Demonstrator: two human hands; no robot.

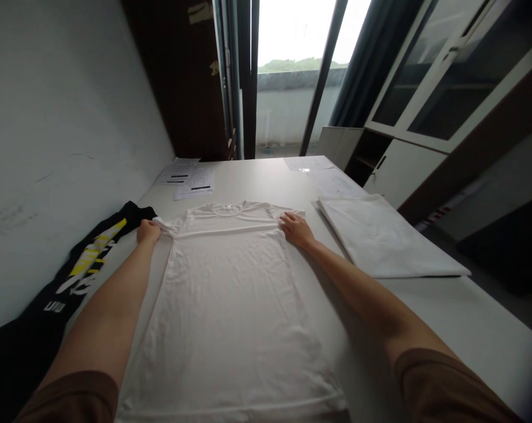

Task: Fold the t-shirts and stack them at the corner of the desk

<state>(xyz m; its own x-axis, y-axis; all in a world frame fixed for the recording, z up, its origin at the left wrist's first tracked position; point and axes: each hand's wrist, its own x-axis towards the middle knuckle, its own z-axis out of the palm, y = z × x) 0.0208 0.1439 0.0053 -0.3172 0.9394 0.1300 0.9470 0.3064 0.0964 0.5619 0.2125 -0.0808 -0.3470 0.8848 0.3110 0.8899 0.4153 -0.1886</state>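
A white T-shirt [230, 305] lies spread out on the table, its collar at the far end and its hem toward me. My left hand [149, 231] is closed on the edge of the left sleeve, pinching the cloth. On the right sleeve, near the shoulder, my right hand [296, 229] rests with its fingers stretched over the fabric. Slight wrinkles cross the chest and run down the sides of the shirt.
Dark clothing with a yellow and white print [93, 255] lies along the wall at left. A folded white cloth [393, 235] sits on the white table [243, 179] at right. Printed papers [195, 183] lie at the far left, more sheets [334, 181] at the far right.
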